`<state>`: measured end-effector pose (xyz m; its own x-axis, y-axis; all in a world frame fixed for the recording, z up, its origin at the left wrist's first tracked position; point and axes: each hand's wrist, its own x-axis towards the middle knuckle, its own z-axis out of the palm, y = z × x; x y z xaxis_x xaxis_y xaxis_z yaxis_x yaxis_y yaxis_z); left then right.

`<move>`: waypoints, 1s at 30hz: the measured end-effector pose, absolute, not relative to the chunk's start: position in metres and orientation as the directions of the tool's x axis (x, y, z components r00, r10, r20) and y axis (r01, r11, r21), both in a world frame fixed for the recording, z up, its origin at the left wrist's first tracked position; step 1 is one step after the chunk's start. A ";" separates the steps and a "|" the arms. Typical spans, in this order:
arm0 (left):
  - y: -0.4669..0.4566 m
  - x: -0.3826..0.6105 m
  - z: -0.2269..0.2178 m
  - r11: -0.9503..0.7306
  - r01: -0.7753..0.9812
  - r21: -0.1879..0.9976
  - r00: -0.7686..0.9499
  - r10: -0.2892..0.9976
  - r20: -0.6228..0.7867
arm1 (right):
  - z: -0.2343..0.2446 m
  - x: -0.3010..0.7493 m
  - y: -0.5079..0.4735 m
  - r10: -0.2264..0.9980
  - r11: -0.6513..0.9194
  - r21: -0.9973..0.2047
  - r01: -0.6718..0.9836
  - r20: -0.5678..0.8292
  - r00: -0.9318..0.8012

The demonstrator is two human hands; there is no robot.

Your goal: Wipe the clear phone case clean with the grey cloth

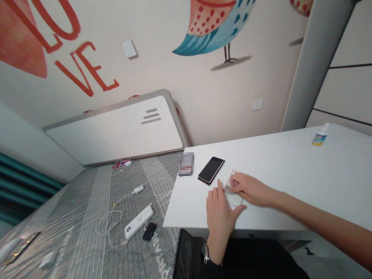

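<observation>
On the white table (279,170) lies a clear, flat, rectangular piece (235,200) that looks like a transparent phone case; both hands partly cover it. My left hand (220,211) rests flat along its left and near edge, fingers stretched out and thumb spread to the right. Curled over the upper part of the clear piece is my right hand (247,188), its fingers pinched together. Something small and greyish shows at those fingertips, too hidden to name. A dark-screened smartphone (211,170) lies just beyond my left fingertips, touched by neither hand.
A blurred small packet (186,164) sits at the table's left edge. A white bottle (320,135) with a coloured label lies far right. On the plastic-covered bed (87,209) are a white power bank (139,221), a black object (149,231) and cables.
</observation>
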<state>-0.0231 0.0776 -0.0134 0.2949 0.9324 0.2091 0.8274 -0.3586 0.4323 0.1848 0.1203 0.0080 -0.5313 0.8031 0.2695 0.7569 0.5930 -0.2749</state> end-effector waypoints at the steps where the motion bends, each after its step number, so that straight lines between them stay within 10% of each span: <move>1: 0.078 -0.023 -0.014 -0.362 0.826 0.431 0.297 0.931 0.213 | 0.009 0.184 0.120 0.799 0.600 -0.273 0.752 0.262 -0.542; 30: 0.080 -0.022 -0.015 -0.361 0.833 0.420 0.289 0.930 0.227 | 0.001 0.185 0.128 0.812 0.580 -0.287 0.762 0.279 -0.513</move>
<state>-0.0219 0.0798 -0.0151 0.2887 0.9301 0.2271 0.8326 -0.3610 0.4202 0.1851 0.1278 0.0013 -0.5131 0.8117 0.2789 0.7621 0.5804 -0.2869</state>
